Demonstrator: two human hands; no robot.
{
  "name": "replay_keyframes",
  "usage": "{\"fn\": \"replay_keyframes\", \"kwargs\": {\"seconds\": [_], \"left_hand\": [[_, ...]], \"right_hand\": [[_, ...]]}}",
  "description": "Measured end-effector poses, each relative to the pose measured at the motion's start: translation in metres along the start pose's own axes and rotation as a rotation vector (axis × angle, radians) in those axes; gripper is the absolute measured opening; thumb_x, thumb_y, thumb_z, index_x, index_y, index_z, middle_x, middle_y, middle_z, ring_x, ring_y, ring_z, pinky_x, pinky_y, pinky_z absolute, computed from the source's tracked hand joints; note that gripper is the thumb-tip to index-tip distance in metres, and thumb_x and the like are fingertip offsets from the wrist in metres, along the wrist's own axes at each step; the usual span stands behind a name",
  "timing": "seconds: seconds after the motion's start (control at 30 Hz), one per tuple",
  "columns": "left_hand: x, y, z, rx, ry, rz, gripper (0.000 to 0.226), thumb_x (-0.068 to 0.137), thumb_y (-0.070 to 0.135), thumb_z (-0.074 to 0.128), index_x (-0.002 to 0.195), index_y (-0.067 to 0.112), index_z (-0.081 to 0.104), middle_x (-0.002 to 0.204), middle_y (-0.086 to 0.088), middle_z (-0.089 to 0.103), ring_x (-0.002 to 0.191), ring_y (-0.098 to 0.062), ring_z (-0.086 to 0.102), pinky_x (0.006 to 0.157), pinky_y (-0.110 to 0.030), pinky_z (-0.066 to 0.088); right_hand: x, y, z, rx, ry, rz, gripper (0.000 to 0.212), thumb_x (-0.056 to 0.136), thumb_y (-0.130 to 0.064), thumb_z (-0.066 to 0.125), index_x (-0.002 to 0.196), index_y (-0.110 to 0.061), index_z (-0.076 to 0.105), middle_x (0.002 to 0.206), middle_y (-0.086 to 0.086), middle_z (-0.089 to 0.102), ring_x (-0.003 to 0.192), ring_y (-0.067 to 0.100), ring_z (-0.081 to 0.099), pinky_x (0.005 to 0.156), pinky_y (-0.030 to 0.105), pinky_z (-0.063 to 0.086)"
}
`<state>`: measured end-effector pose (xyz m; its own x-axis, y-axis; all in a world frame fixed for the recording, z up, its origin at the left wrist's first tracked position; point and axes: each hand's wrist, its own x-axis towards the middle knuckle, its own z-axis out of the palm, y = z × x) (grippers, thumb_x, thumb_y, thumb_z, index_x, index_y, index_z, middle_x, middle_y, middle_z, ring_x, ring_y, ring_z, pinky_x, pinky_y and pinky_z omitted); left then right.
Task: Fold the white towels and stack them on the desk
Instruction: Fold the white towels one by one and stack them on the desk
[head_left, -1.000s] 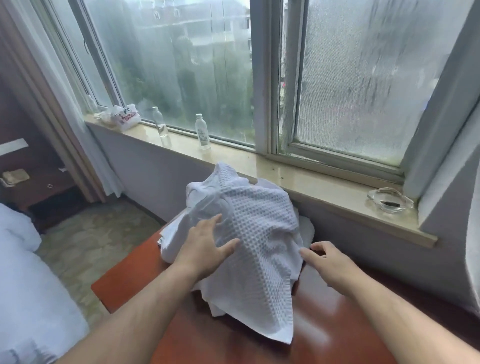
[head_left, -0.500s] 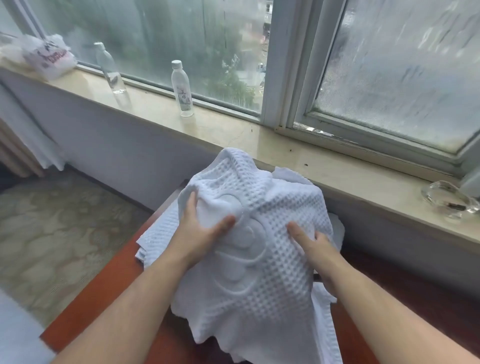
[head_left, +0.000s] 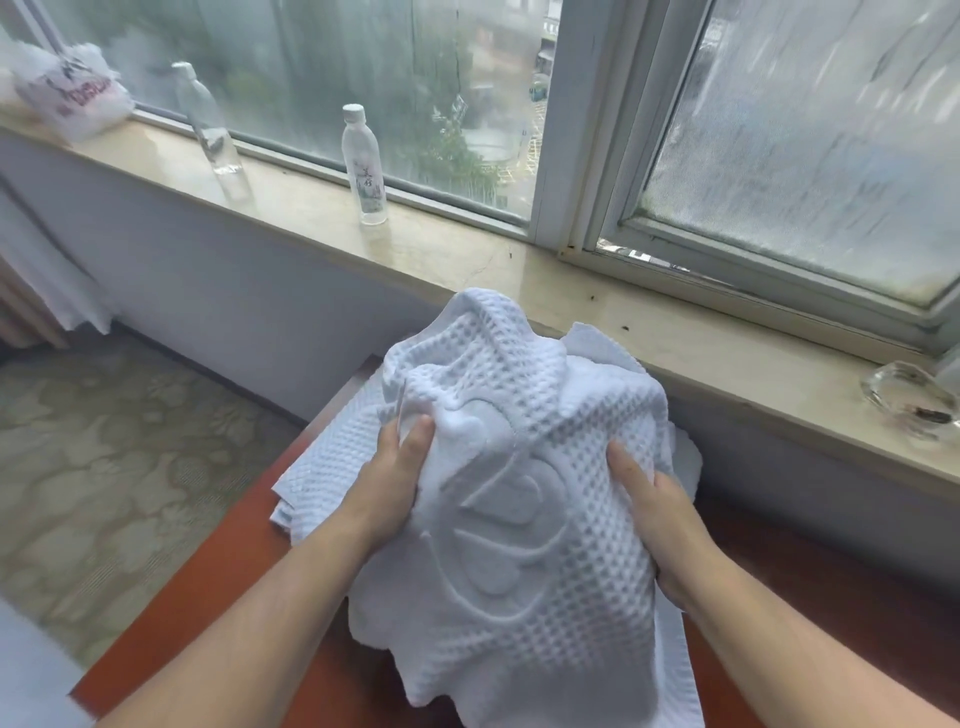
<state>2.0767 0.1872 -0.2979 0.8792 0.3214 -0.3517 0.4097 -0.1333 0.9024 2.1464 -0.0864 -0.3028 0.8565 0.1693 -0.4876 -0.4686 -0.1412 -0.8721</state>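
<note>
A white waffle-weave towel (head_left: 524, 545) with a raised emblem is draped over a heap of other white towels (head_left: 322, 467) on the reddish-brown desk (head_left: 208, 597). My left hand (head_left: 389, 483) grips the towel's left side, thumb pressed into the cloth. On the opposite side my right hand (head_left: 660, 519) clutches the fabric with its fingers curled under it. The towel bulges up between both hands and hangs down toward me over the desk. What lies beneath it is hidden.
A stone windowsill (head_left: 467, 249) runs behind the desk with two plastic bottles (head_left: 366, 166) (head_left: 208, 124), a plastic bag (head_left: 72, 98) at far left and a glass ashtray (head_left: 909, 400) at right. Patterned carpet (head_left: 104, 457) lies left of the desk.
Both hands went from resting flat beside the towel to gripping its sides. The view moved closer and lower toward the pile.
</note>
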Motion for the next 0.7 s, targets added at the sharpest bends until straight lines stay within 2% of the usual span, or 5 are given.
{"fn": "replay_keyframes", "kwargs": {"seconds": [0.1,0.23,0.33,0.43,0.7], "left_hand": [[-0.015,0.003,0.005,-0.111,-0.020,0.051,0.111,0.059,0.104,0.032,0.153,0.044,0.030,0.147,0.028,0.039,0.139,-0.001,0.034,0.116,-0.032,0.024],[-0.041,0.012,0.011,-0.278,-0.082,0.084,0.096,0.068,0.098,0.041,0.144,0.040,0.048,0.141,0.011,0.057,0.135,-0.011,0.050,0.118,-0.045,0.032],[-0.068,0.027,0.022,-0.311,-0.110,0.122,0.087,0.075,0.093,0.042,0.140,0.036,0.052,0.139,0.006,0.060,0.132,-0.014,0.053,0.115,-0.047,0.036],[-0.097,0.044,0.035,-0.306,-0.105,0.172,0.086,0.076,0.092,0.043,0.137,0.034,0.055,0.138,0.003,0.061,0.132,-0.016,0.053,0.115,-0.046,0.035],[-0.194,0.076,0.100,-0.317,-0.138,0.228,0.072,0.085,0.081,0.038,0.137,0.036,0.056,0.137,0.007,0.062,0.133,-0.014,0.052,0.114,-0.041,0.036]], "right_hand": [[-0.011,-0.001,0.003,0.113,-0.084,-0.050,0.061,0.083,-0.068,0.070,0.129,-0.027,0.066,0.118,0.000,0.074,0.105,0.023,0.073,0.085,0.044,0.060],[-0.033,-0.009,0.005,0.174,-0.157,-0.146,0.065,0.082,-0.069,0.071,0.134,-0.031,0.062,0.127,0.001,0.071,0.114,0.026,0.069,0.097,0.051,0.054],[-0.056,-0.014,0.001,0.146,-0.163,-0.141,0.069,0.077,-0.078,0.068,0.129,-0.032,0.066,0.123,0.002,0.073,0.112,0.025,0.070,0.092,0.048,0.057],[-0.077,-0.017,-0.012,0.089,-0.139,-0.072,0.078,0.071,-0.086,0.064,0.128,-0.034,0.067,0.125,0.002,0.071,0.117,0.028,0.066,0.102,0.056,0.050],[-0.152,-0.001,-0.096,0.178,-0.153,-0.203,0.057,0.066,-0.077,0.078,0.100,-0.030,0.078,0.101,0.003,0.077,0.098,0.027,0.073,0.085,0.051,0.056]]}}
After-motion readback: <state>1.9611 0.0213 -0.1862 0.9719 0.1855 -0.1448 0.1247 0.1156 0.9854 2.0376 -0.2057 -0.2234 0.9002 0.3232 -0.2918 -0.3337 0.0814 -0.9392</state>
